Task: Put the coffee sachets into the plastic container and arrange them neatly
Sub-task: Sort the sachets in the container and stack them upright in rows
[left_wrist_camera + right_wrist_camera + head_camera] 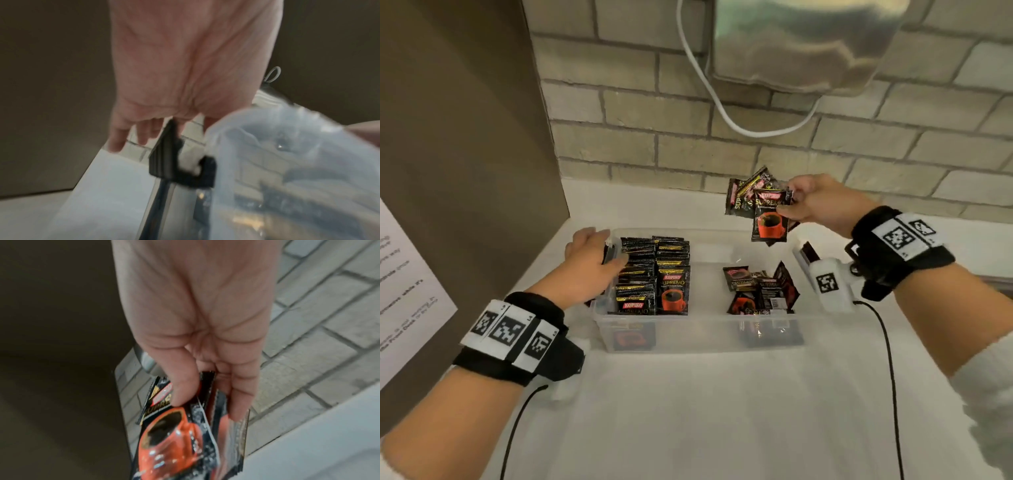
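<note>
Right-hand grip point(815, 202): thumb and fingers pinch a fanned bunch of coffee sachets point(760, 202) by their top edges, above the far right of the plastic container point(705, 329). Light, limp and probably slick foil; a pinch across the sealed edges seems safest. Left hand point(592, 257), fingers relaxed, rests on the upright row of sachets point(654, 274) at the container's left end; loose sachets point(760, 287) lie at its right.

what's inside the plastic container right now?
In the container: a neat upright stack of sachets on the left, with the left hand resting on it, and a loose pile on the right. Lower layers show only dimly through the front wall, so no count.
</note>
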